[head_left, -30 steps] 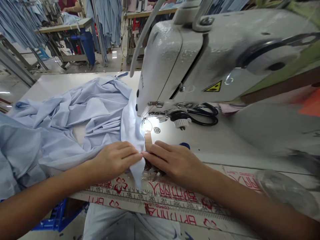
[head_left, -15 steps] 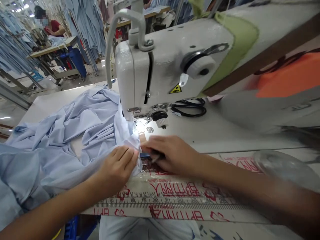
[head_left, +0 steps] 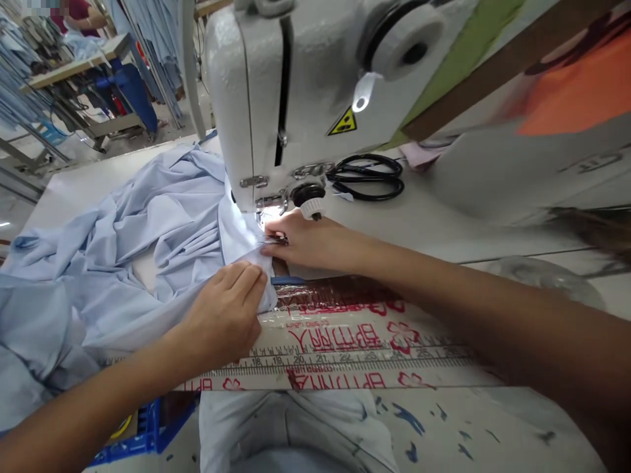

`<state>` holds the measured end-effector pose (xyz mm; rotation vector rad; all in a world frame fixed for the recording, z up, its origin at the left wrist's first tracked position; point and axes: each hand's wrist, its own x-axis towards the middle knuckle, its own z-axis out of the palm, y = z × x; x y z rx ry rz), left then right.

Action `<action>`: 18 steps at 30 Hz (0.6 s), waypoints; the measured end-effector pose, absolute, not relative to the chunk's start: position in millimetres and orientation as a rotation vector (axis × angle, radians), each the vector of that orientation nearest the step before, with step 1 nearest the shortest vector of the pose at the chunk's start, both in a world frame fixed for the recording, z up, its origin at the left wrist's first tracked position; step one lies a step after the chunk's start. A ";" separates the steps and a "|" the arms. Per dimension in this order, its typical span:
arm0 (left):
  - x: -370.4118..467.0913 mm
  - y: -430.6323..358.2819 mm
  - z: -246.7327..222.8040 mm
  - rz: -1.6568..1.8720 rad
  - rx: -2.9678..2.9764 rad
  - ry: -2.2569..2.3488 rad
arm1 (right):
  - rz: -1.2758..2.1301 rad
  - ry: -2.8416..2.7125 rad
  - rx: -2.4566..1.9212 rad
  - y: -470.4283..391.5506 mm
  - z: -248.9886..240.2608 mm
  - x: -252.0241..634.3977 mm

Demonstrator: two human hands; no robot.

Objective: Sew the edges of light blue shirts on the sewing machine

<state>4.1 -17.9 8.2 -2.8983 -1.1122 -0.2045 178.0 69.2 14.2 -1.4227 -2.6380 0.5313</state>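
Light-blue fabric [head_left: 167, 190] lies in folds to the left of the sewing machine [head_left: 315, 85], and its edge runs under the lit needle area. My left hand [head_left: 227, 305] is closed on that fabric close to its front edge, fingers pinched together. Just in front of the needle, my right hand [head_left: 310, 240] is closed around small metal thread snips [head_left: 275, 240]. Their tips point left at the fabric edge, and the rest is hidden in my palm. Whether the blades touch the fabric I cannot tell.
A ruler strip [head_left: 345, 360] runs along the table's front edge. Coiled black cable [head_left: 367, 177] lies behind my right hand. Below left is a blue crate [head_left: 142, 433]. An orange piece [head_left: 582, 85] hangs at right. Another person [head_left: 81, 18] sits at a far-left table.
My right hand has moved up toward the needle with the thread snips, which now show at the fabric edge. My left hand still holds the fabric. The camera view has tilted down.
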 end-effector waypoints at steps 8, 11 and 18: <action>4.2 -0.1 0.3 -0.395 -2.799 -0.973 | 0.527 -2.678 -1.435 72.4 13.7 176.5; 2.2 -1.5 3.2 -0.318 -2.741 -0.809 | 0.444 -2.617 -1.544 74.4 10.8 174.8; 4.3 -0.8 4.9 -0.247 -2.645 -0.798 | 0.524 -2.604 -1.549 78.9 8.2 176.3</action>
